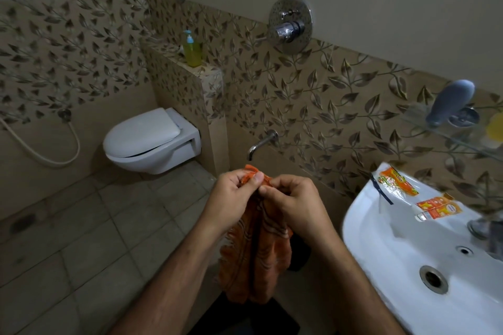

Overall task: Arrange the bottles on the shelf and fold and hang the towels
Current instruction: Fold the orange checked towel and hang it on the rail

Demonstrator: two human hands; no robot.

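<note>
1. The left hand (pixel 234 193) and the right hand (pixel 292 202) meet in the middle of the view, both pinching the top edge of an orange striped fringed towel (pixel 255 250); the fingers (pixel 257 179) of each hand are curled tight onto the cloth.
2. The towel hangs straight down between the forearms, bunched into vertical folds, its lower edge free in the air above the floor.
3. To the near right, the rounded rim of a white ceramic washbasin (pixel 359 226) sits just beside the right forearm, leaving little room on that side.
4. Two orange printed packets (pixel 394 182) lie on the far ledge of the washbasin.
5. Above it at far right, a glass wall shelf (pixel 460 141) carries a grey-blue tilted bottle (pixel 449 102), blurred at the frame edge.
6. To the left, open grey tiled floor (pixel 81 239) stretches toward a white wall-hung toilet (pixel 149 141).
7. A yellow-green pump bottle with a blue top (pixel 192 50) stands on the tiled ledge (pixel 209 71) behind the toilet, well apart from the hands.
8. A chrome wall spout (pixel 262 143) juts out just beyond the towel's top.
</note>
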